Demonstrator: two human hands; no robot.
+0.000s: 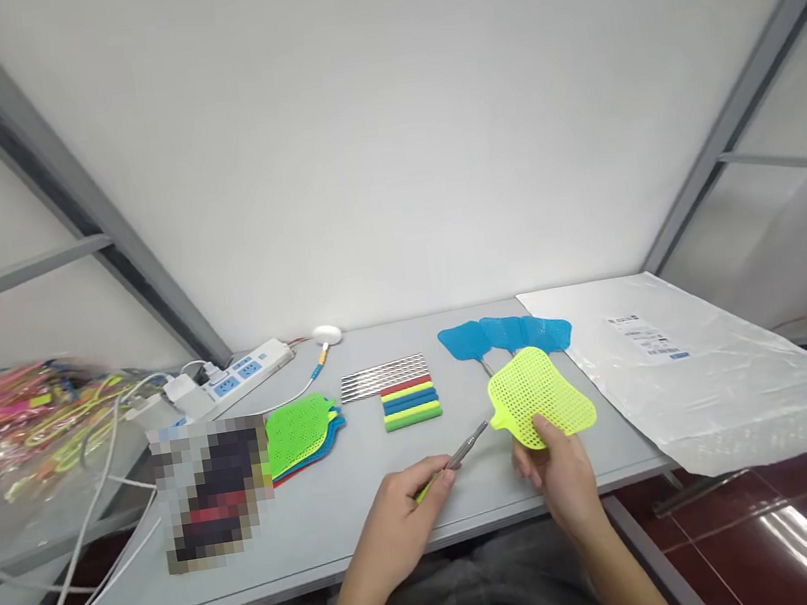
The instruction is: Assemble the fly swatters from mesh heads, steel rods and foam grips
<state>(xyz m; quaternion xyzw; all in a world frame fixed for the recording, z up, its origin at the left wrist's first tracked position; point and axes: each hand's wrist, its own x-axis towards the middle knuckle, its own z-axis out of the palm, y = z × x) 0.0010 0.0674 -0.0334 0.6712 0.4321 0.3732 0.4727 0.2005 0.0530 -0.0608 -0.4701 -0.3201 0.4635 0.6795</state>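
In my left hand [405,515] is a metal rod [468,444] with a yellow-green grip, part of which shows between my fingers. The rod slants up to the right, its tip just short of the neck of a yellow fly swatter head [542,393]. My right hand [565,481] pinches that perforated head at its lower edge, thumb on top. Behind it lie several blue fly swatters [503,333], their metal shafts partly covered by the yellow head. Coloured grip tubes [411,404] and a row of shiny metal rods [382,377] rest farther back, left of the swatters.
A stack of swatter heads [302,434], green on top, lies on the left beside a blurred patch. Behind it are a power strip [251,371] with cables and a white round device [328,335]. White plastic packaging [639,358] covers the table's right end. Bagged coloured items [35,428] are far left.
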